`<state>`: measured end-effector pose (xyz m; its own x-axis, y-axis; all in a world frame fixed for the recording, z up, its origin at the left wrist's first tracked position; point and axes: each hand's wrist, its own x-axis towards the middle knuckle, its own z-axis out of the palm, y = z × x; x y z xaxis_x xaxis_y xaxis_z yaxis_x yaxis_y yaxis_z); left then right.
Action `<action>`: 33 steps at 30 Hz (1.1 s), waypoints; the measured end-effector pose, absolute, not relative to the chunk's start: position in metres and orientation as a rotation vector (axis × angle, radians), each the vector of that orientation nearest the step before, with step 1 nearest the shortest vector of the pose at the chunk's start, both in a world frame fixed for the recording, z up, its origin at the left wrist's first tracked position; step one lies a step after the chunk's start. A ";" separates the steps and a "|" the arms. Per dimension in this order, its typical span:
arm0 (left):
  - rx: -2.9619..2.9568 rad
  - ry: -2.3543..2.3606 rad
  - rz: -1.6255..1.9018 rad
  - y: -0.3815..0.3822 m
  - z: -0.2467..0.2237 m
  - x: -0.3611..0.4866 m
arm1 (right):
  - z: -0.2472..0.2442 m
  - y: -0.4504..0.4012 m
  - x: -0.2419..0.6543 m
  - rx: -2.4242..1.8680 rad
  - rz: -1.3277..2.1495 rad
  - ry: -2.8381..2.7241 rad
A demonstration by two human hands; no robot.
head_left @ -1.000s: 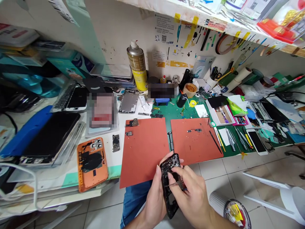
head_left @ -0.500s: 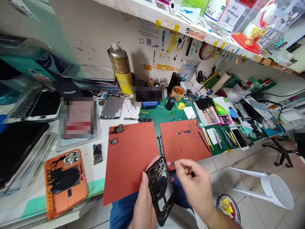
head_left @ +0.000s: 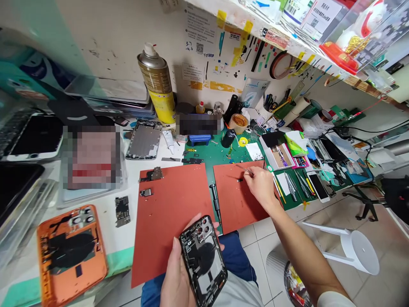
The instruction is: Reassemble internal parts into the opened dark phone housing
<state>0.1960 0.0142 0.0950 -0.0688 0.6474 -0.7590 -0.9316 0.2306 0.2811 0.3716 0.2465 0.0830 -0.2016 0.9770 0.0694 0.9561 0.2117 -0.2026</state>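
My left hand (head_left: 179, 266) holds an opened phone housing (head_left: 204, 260), black-framed, tilted with its inside and camera rings facing up. Over the right red mat (head_left: 230, 209), my right hand (head_left: 262, 187) is closed on a thin pointed tool (head_left: 243, 169) that looks like tweezers; the fingers hide most of it. A small dark part (head_left: 239, 180) lies on the mat just left of that hand. Between the two mats rests a black screwdriver (head_left: 215, 202). On the left red mat (head_left: 172, 226) sit a camera module (head_left: 156, 173) and a smaller metal part (head_left: 147, 192).
An orange phone housing (head_left: 76, 273) and a circuit board (head_left: 122, 211) lie at the left. A spray can (head_left: 158, 85) stands at the back. Several hand tools (head_left: 290, 187) and a white phone (head_left: 318, 186) line the right side. A shelf (head_left: 271, 36) overhangs the bench.
My right hand has moved from beside the phone housing up and forward over the right mat. My left hand and the housing have shifted slightly left and down in view.
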 end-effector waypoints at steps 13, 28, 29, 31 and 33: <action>-0.367 0.948 1.306 0.010 0.083 0.186 | 0.079 0.241 0.343 -1.956 -0.176 -2.648; -0.387 0.942 1.313 0.013 0.089 0.180 | 0.108 0.235 0.394 -1.956 0.064 -2.279; -0.385 0.953 1.312 0.013 0.089 0.180 | 0.110 0.236 0.402 -1.956 0.092 -2.251; -0.378 0.980 1.310 0.014 0.090 0.179 | 0.114 0.241 0.417 -1.953 0.149 -2.212; -0.346 1.016 1.298 0.015 0.093 0.178 | 0.116 0.246 0.427 -1.942 0.204 -2.195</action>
